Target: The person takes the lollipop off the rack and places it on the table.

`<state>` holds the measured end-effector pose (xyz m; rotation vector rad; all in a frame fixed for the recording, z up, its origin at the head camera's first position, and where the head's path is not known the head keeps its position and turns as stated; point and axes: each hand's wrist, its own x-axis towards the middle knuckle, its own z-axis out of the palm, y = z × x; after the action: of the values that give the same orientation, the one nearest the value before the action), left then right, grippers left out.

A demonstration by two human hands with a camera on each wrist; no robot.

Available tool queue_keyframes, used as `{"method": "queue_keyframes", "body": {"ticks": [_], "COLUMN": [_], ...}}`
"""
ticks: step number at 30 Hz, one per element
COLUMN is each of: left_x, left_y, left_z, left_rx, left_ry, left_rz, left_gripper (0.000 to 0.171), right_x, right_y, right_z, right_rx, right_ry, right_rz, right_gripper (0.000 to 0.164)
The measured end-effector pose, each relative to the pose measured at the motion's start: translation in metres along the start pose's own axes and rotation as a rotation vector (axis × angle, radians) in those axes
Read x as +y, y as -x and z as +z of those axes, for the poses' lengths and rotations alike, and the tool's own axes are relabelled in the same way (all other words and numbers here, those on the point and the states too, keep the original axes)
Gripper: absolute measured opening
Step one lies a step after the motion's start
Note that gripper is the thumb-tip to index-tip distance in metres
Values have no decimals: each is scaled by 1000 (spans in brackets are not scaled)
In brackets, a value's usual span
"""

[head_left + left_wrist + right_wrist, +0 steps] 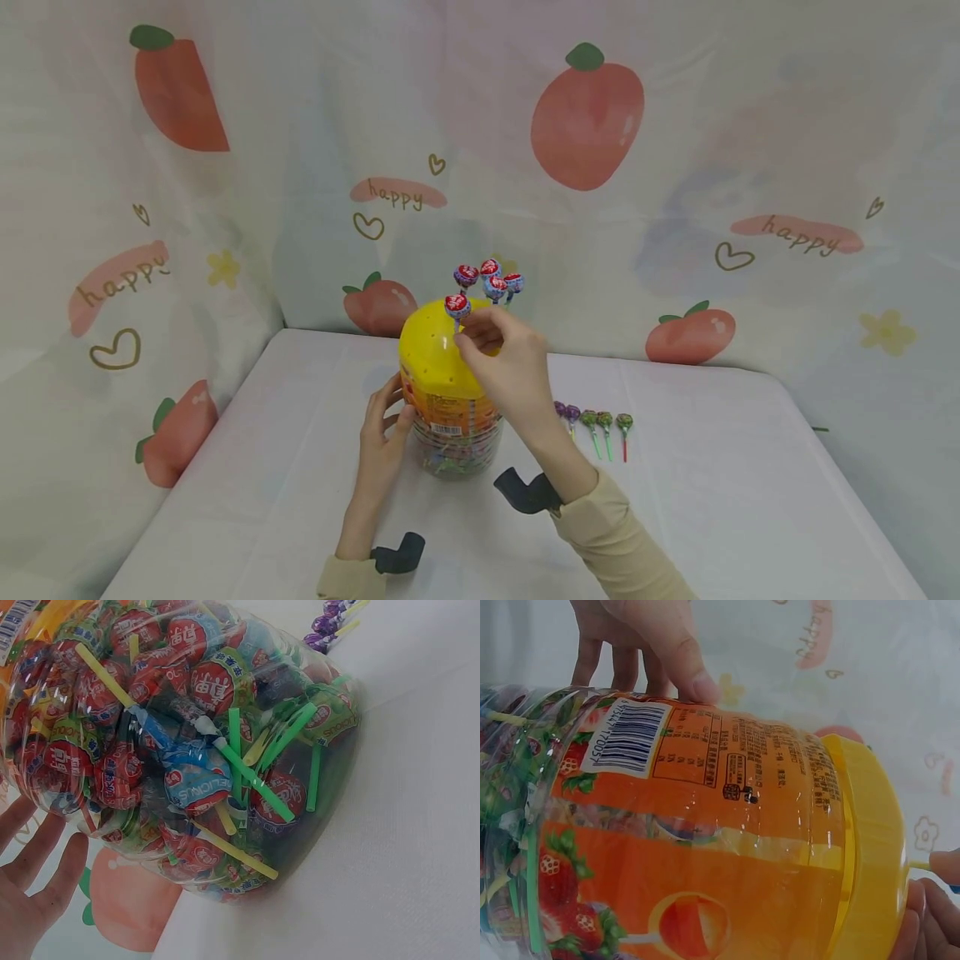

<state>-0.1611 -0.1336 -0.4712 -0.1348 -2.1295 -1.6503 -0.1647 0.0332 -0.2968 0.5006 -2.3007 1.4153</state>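
Note:
My right hand [510,354] pinches the stick of a lollipop [457,306] with a red and blue wrapper, upright over the yellow lid [427,354] of a large jar. In the right wrist view its yellow stick [920,865] meets the lid top between the fingers. Behind it, several wrapped lollipops [466,275] stand on the lid. Small holes dot the lid. My left hand [384,437] rests against the jar's left side, thumb in front, fingers spread straight in the left wrist view. The clear jar [330,795] is packed with wrapped lollipops and bears an orange label [772,817].
To the right of the jar, a row of purple and green lollipops [605,421] lies on the white tabletop [720,492]. A patterned cloth [480,108] hangs behind and at the sides. A black wrist mount [525,492] sits on each forearm.

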Motion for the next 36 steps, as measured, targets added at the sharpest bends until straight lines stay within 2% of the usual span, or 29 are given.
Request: {"method": "queue_keyframes", "body": {"ticks": [9,28,36], "left_x": [-1,0,1], "left_y": [0,0,0], "left_z": [0,0,0], "left_rx": [11,-4,-4], "left_ry": [-10,2,12], "left_rz": [33,-4,-6], "left_gripper": [52,52,52], "right_x": [2,2,-1], "right_y": [-1,-3,-2], "right_z": [4,5,1], "right_rx": [15,32,66], "right_ry": [13,-22,-37], "right_rz": [-17,-18,-54], "right_gripper": [11,9,10]}}
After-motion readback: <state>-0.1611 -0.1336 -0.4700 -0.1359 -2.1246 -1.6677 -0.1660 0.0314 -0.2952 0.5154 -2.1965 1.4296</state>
